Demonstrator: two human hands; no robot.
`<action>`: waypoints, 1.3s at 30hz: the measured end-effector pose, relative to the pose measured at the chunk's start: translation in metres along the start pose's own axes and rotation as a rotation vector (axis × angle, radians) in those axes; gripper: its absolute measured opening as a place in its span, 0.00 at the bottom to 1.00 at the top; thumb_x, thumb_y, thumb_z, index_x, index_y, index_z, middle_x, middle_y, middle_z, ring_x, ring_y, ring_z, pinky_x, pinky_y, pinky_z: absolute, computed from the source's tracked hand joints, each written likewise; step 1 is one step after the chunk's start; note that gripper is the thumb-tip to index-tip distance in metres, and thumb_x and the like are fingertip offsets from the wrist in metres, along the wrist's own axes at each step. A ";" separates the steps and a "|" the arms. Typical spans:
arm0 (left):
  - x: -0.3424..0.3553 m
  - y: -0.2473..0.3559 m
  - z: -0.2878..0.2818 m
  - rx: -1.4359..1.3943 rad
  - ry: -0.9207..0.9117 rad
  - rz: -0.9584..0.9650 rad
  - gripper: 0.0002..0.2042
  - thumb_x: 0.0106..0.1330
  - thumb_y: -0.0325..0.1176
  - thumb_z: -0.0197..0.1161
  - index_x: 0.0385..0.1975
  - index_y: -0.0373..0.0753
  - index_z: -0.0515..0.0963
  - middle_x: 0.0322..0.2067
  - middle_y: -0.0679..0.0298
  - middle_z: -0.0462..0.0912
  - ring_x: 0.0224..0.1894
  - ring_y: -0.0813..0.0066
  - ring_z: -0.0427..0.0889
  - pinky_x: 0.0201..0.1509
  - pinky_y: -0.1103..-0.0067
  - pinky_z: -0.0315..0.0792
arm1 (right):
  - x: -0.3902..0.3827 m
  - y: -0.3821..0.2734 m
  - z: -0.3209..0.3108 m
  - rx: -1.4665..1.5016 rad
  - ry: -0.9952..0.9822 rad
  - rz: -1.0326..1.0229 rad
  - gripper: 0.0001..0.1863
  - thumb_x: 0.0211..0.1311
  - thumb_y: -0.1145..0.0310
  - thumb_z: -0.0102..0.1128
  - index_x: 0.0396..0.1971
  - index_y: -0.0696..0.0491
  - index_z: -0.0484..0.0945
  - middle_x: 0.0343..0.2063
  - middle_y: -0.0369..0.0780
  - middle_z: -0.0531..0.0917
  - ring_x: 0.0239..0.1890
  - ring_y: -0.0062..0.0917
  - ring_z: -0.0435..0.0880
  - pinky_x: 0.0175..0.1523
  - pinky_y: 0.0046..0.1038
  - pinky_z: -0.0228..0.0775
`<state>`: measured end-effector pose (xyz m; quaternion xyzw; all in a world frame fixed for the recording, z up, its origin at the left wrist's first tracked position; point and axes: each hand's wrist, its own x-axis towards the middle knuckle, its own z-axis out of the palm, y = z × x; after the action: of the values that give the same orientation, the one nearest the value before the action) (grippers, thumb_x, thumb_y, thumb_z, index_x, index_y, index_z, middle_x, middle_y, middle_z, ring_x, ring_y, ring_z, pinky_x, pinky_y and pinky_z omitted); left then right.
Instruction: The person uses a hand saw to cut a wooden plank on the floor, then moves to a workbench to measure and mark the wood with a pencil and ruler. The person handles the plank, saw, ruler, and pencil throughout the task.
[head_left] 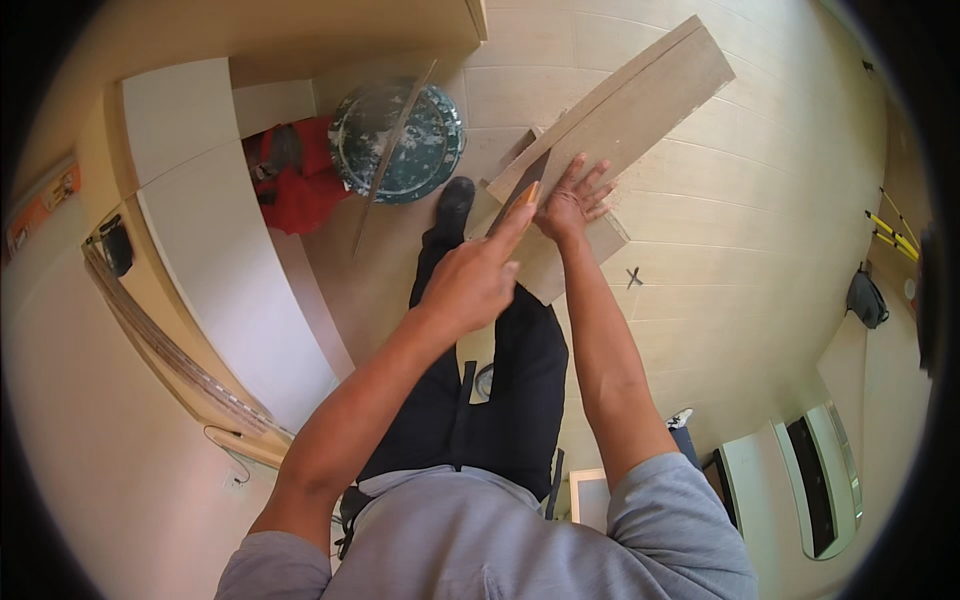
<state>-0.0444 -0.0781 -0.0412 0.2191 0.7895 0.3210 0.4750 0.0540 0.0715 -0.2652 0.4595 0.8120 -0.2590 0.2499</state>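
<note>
My left hand [480, 275] is closed on the orange handle [530, 195] of a hand saw, with its index finger stretched along it. The dark blade [535, 170] lies along the pale wooden board [640, 105], which runs diagonally toward the top right. My right hand [570, 205] presses on that board with its fingers spread, just right of the saw. Beneath is another piece of board [600, 245], resting by my bent leg.
A green paint-spattered bucket [395, 150] with a thin strip across it stands beside red cloth [300, 200]. White cabinet panels [220, 270] line the left. Tiled floor [740, 270], a backpack [865, 300] and yellow tools [890, 225] are rightward. Another person's shoe [680, 418] shows behind my right arm.
</note>
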 end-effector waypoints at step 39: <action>-0.095 0.061 -0.053 0.070 -0.139 -0.190 0.36 0.67 0.22 0.59 0.75 0.56 0.61 0.47 0.43 0.82 0.46 0.40 0.82 0.50 0.56 0.77 | -0.009 -0.013 -0.013 0.015 -0.052 0.056 0.94 0.16 0.44 0.91 0.79 0.41 0.23 0.77 0.53 0.17 0.77 0.64 0.16 0.73 0.71 0.19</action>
<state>-0.0456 -0.1127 0.0787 0.1817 0.7825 0.2307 0.5490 0.0446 0.0693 -0.2475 0.4770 0.7902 -0.2696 0.2745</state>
